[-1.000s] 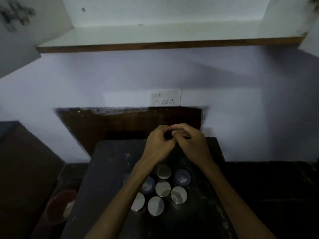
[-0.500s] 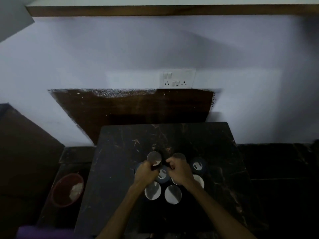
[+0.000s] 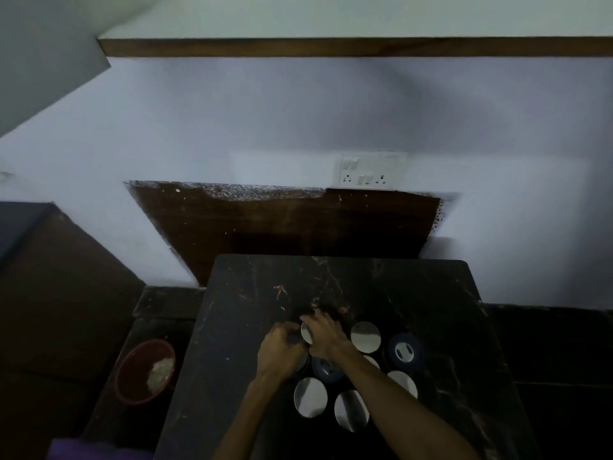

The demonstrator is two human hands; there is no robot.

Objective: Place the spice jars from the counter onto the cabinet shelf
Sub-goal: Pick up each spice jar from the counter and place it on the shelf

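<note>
Several spice jars stand clustered on the dark marble counter (image 3: 381, 287), most with silver lids (image 3: 365, 336) and some with dark blue lids (image 3: 404, 352). My left hand (image 3: 281, 355) and my right hand (image 3: 326, 336) are curled on either side of one silver-lidded jar (image 3: 306, 333) at the cluster's far left, which stands on the counter. My right forearm hides part of the jars in the middle. The cabinet shelf (image 3: 331, 24) is white with a brown front edge and runs across the top of the view, high above the counter.
An open cabinet door (image 3: 43, 54) hangs at the upper left. A switch and socket plate (image 3: 368, 174) sits on the wall above a brown backsplash (image 3: 282, 224). A red bowl (image 3: 146, 370) with white contents stands on the lower ledge left of the counter.
My hands came down from in front of the wall to the jar cluster and closed round the far-left silver-lidded jar. The view tilted down, then up a little.
</note>
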